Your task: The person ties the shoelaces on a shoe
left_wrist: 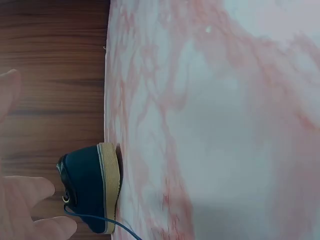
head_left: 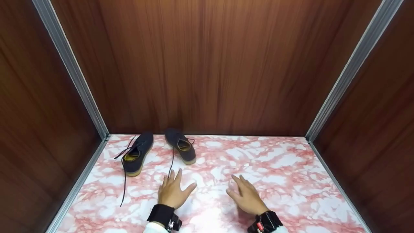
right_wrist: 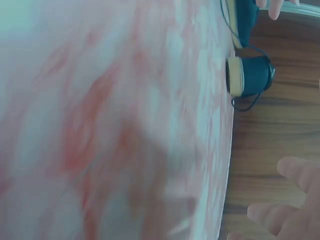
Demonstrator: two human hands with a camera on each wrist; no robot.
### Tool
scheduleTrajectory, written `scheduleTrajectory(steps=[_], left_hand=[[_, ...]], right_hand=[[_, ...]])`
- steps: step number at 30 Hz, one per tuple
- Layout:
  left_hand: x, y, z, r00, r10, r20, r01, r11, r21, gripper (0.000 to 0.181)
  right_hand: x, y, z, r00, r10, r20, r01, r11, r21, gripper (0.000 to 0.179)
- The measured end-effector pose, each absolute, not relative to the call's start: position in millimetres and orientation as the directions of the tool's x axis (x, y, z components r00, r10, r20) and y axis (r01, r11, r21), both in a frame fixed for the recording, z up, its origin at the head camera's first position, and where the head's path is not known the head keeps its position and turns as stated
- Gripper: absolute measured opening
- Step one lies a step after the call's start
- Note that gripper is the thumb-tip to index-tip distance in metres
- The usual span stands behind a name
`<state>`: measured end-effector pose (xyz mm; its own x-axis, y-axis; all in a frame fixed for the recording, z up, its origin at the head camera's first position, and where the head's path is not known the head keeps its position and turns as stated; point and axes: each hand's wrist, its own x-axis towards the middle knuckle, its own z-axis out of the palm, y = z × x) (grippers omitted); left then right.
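Both hands lie near edge, flat on the pink marbled surface [head_left: 284, 168]. Left hand [head_left: 173, 192]: fingers spread wide, palm down, holding nothing; fingertips just beside the trailing end of a dark lace [head_left: 171, 163]. Right hand [head_left: 247, 195]: fingers straight and relaxed, also empty, well apart from the footwear.

Far left, close to the wooden back wall [head_left: 207, 64]: two dark blue shoes with tan soles. Left shoe [head_left: 138, 152] sits near the metal corner strip [head_left: 72, 74], its lace running long toward the near edge. Right shoe [head_left: 180, 145] stands just beside it, toe toward the wall.

Judgement: shoes look light, uppers soft, soles stiffer. Best hold at heel collar or across the sole; laces are loose and may drag.
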<state>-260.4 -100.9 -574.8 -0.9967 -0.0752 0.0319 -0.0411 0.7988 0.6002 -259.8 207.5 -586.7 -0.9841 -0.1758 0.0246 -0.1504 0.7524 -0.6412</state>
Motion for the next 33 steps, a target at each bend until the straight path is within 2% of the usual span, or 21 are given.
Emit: scheduleTrajectory(steps=[7, 12, 17, 23, 29, 33], left_hand=[[-279.0, -105.1, -570.1, -0.998, -0.068, 0.006, -0.042, 0.677, 0.734, 0.09], [-293.1, -107.1, -567.4, -0.996, -0.091, -0.009, -0.061, 0.584, 0.809, 0.09], [-309.8, -104.4, -568.0, -0.992, -0.119, 0.046, -0.028, 0.555, 0.831, 0.086], [-327.9, -104.0, -574.2, -0.986, -0.16, 0.049, -0.047, 0.546, 0.837, 0.082], [-345.5, -106.1, -576.9, -0.983, -0.174, -0.064, -0.147, 0.524, 0.839, 0.086], [-356.5, -108.4, -574.7, -0.978, -0.174, -0.115, -0.185, 0.468, 0.864, 0.083]], right_hand=[[-284.1, 188.6, -584.3, -0.961, -0.275, -0.011, -0.153, 0.566, -0.81, 0.072], [-297.1, 171.4, -583.2, -0.959, -0.28, -0.038, -0.112, 0.5, -0.859, 0.069], [-311.7, 153.8, -581.9, -0.96, -0.278, -0.041, -0.088, 0.435, -0.896, 0.065], [-330.4, 137.9, -583.7, -0.952, -0.288, -0.101, 0.006, 0.316, -0.949, 0.076], [-348.6, 124.5, -580.1, -0.956, -0.268, -0.117, 0.017, 0.35, -0.937, 0.079], [-358.1, 112.0, -578.2, -0.954, -0.28, -0.105, -0.011, 0.382, -0.924, 0.073]])
